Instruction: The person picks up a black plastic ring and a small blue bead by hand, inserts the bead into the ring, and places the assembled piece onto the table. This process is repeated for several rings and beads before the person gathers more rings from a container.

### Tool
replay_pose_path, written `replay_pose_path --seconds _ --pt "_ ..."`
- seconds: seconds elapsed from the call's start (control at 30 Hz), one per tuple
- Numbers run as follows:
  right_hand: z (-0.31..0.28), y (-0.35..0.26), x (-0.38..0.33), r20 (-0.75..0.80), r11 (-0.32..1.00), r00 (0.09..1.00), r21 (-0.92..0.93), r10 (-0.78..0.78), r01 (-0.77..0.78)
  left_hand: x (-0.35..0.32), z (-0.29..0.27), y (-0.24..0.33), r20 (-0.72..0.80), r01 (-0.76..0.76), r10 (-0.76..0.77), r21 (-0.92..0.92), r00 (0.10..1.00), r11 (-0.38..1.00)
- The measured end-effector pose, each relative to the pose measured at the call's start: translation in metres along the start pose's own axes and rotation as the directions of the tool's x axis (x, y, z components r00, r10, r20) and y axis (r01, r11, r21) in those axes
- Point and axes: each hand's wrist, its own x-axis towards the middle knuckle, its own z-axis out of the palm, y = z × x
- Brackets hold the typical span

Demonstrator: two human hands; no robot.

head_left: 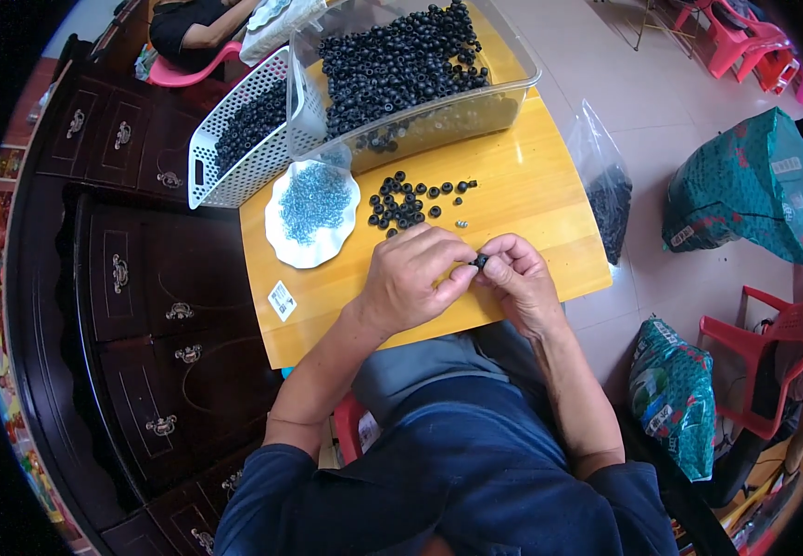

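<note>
A small black round plastic part (481, 262) is pinched between the fingertips of both hands near the table's front edge. My left hand (418, 274) grips it from the left, thumb and forefinger together. From the right, the thumb and fingers of my right hand (522, 282) close on the same part. Just beyond the hands lies a loose cluster of black ring-like plastic parts (405, 204). A small silvery coil, apparently a spring (461, 224), rests beside them. A scalloped white dish (276, 222) holds a heap of tiny silvery-blue pieces that look like springs.
A clear plastic bin (512, 88) and a white perforated basket (199, 176), both with black parts, stand at the far side of the yellow table (559, 195). A clear bag (610, 208), green sacks (735, 185) and a red chair (790, 334) are at right. Dark cabinets (179, 269) line the left.
</note>
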Motion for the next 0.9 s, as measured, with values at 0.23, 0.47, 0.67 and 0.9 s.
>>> replay_pose_path --seconds 0.23,0.47,0.67,0.9 --pt "-0.003 0.003 0.000 0.024 0.999 1.000 0.047 0.010 -0.011 0.002 -0.001 0.001 0.000 -0.015 0.015 -0.026 1.000 1.000" --pt "0.002 0.000 -0.003 0.040 0.997 0.998 0.055 0.043 -0.045 0.001 -0.009 0.001 0.101 0.115 -0.088 -0.299 0.991 0.947" --pt "0.009 -0.009 -0.004 0.110 0.997 0.993 0.057 0.047 -0.054 0.002 -0.010 0.005 0.273 0.306 -0.194 -0.470 0.942 0.827" --pt "0.009 -0.006 -0.005 0.103 0.996 0.993 0.050 0.063 -0.068 -0.004 -0.004 0.000 0.283 0.261 -0.125 -0.519 0.951 0.814"
